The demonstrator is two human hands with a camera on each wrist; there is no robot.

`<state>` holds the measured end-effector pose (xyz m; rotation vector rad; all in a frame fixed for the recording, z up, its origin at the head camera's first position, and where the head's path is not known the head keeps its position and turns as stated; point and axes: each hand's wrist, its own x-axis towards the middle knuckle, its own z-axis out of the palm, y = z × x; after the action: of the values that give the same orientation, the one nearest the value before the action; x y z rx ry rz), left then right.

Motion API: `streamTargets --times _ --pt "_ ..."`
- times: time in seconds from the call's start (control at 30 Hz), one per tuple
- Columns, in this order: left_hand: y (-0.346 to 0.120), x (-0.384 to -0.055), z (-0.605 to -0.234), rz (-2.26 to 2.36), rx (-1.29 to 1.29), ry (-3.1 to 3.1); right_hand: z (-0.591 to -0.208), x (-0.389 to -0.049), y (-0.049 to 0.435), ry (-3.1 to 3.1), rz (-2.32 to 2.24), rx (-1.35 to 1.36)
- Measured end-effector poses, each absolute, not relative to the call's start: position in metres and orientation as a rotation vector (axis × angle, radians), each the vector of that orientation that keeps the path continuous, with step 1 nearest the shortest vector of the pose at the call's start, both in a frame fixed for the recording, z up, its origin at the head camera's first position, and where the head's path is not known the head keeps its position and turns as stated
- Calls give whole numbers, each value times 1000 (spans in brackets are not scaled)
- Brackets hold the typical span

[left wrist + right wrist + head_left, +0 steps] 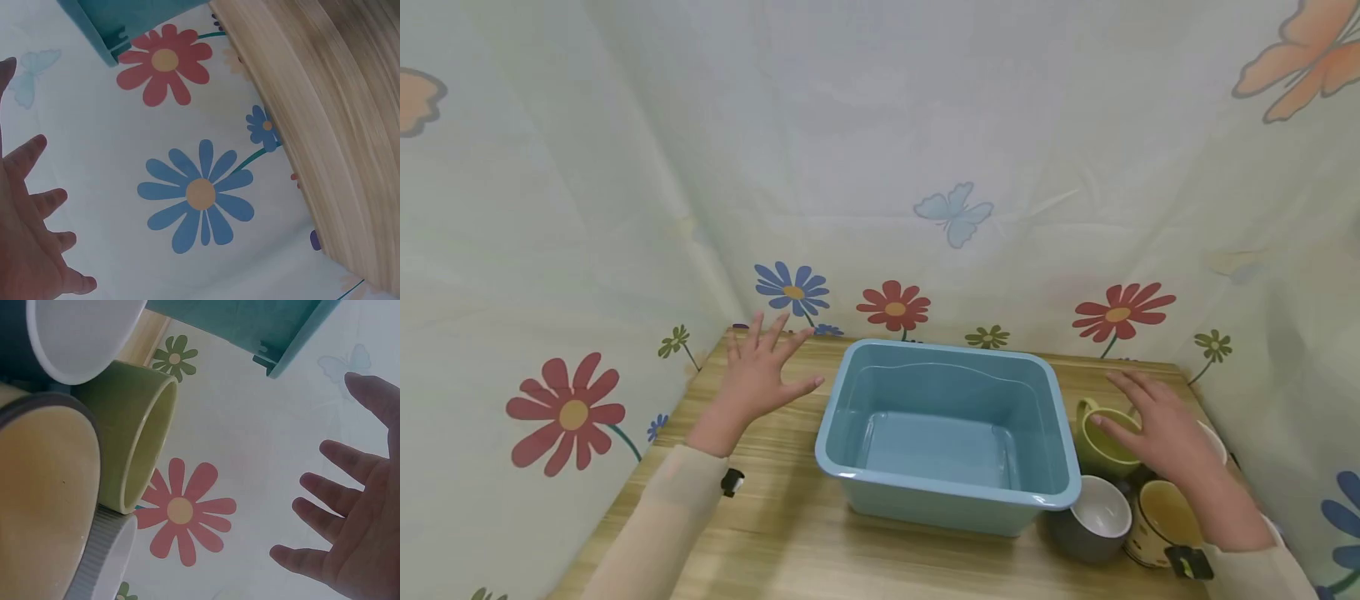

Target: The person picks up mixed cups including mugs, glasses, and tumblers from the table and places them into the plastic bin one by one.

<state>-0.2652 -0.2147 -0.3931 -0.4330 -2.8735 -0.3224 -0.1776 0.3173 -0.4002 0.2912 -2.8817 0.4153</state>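
Note:
A light blue plastic basin (947, 492) stands on the wooden table between the two hands, with nothing inside it. To its left, the left hand (758, 375) is held up with fingers spread, apart from the basin. Over a group of mugs on the right hovers the right hand (1172, 429), its fingers extended and holding nothing. Below it are a green mug (1093, 450), a dark grey cup with a white inside (1086, 533) and a yellow patterned mug (1150, 533). In the right wrist view a ribbed grey cup (103, 556) shows beside the yellow mug.
The wooden table (760, 533) meets a pale cloth (850, 167) printed with flowers and butterflies at the back and both sides. The mugs are packed close together against the basin's right side. Part of the group is hidden by the right forearm.

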Motion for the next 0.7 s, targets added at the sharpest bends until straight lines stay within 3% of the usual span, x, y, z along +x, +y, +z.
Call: streamTargets --times 0.7 --pt "-211 -260 -412 -429 -458 -2805 -432 -163 316 -2794 572 271"
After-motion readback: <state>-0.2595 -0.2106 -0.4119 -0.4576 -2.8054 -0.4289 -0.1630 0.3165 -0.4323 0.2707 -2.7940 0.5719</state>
